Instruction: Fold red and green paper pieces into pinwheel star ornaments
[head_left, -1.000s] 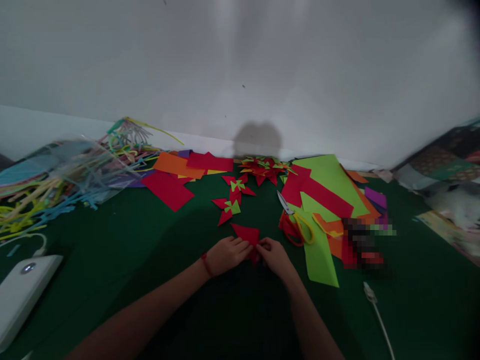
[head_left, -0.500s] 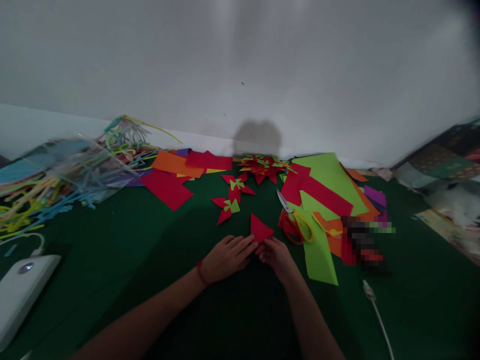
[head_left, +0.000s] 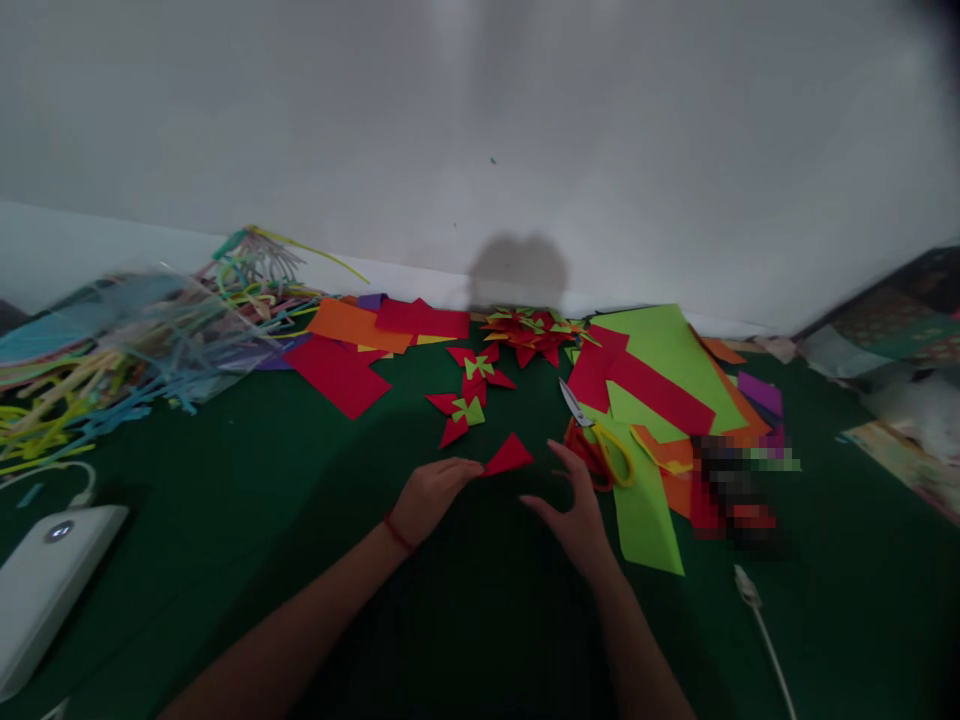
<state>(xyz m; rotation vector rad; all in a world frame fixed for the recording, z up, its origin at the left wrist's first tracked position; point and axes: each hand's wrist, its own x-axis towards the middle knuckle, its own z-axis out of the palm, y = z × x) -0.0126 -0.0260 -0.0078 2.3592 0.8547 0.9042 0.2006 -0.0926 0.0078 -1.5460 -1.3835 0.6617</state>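
Left hand (head_left: 429, 500) holds 1 red triangle (head_left: 510, 456); right hand (head_left: 579, 510) near 1 scissors (head_left: 586, 421).

Dim, greyish feed on my end. Wall (head_left: 300, 150) brightest, pale streaks near top centre; soft rounded shadow (head_left: 517, 272) falls low on it, so I read light from behind camera. Tabletop (head_left: 262, 480) darkens toward bottom. Red paper piece (head_left: 511, 456) stays saturated, fine detail soft. Faint sheen on plastic bag (head_left: 176, 290). I get pixelated patch (head_left: 739, 490) at right; right edge smeared, stretched, upper corner black.
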